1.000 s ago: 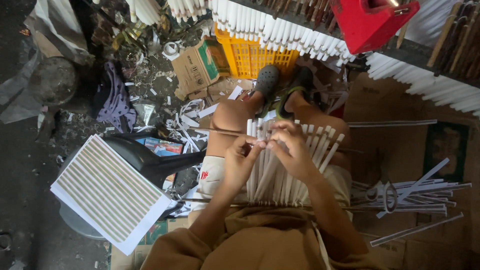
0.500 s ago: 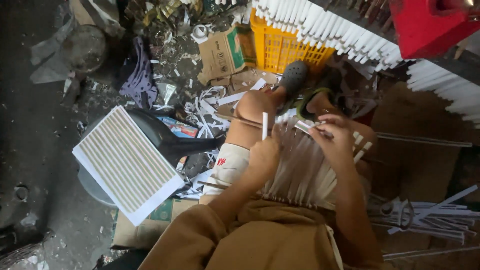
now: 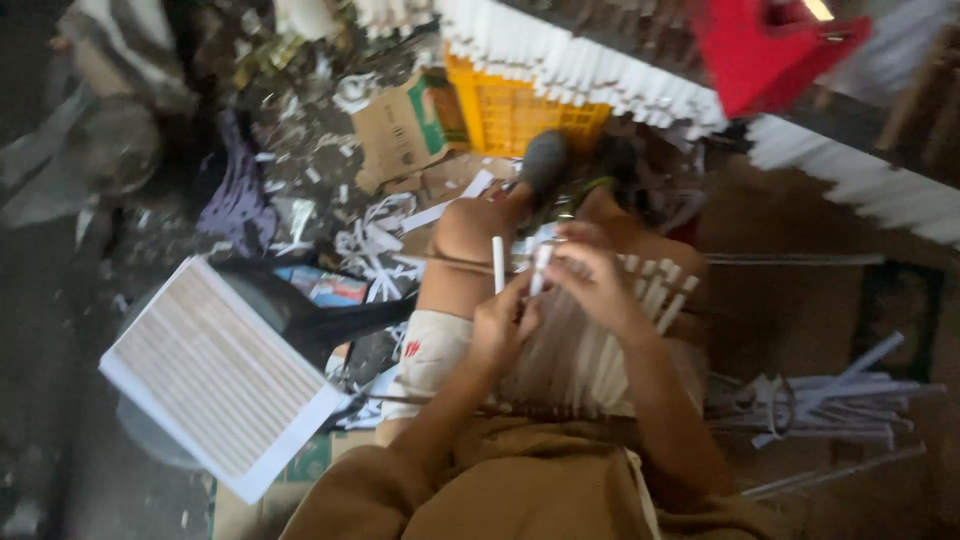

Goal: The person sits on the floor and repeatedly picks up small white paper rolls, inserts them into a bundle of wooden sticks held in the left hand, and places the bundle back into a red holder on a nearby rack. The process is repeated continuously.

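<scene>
I sit with a fan of white paper tubes (image 3: pixel 600 350) lying across my lap. My left hand (image 3: pixel 497 322) pinches one white tube (image 3: pixel 498 263) that stands upright above my knee. Close beside it, my right hand (image 3: pixel 595 280) grips another short white tube (image 3: pixel 540 268) over the bundle. Both hands nearly touch. The picture is blurred, so finger details are unclear.
A flat white tray of packed tubes (image 3: pixel 215 375) rests on a dark stool at my left. A yellow crate (image 3: pixel 515 110) and a cardboard box (image 3: pixel 400 130) stand ahead among paper scraps. Loose long tubes (image 3: pixel 830 400) lie at right. A red bin (image 3: pixel 775 40) sits on a tube-lined shelf.
The view has swung left and down a little. My left hand has lifted a single tube out of the bundle and holds it upright; my right hand stays over the bundle.
</scene>
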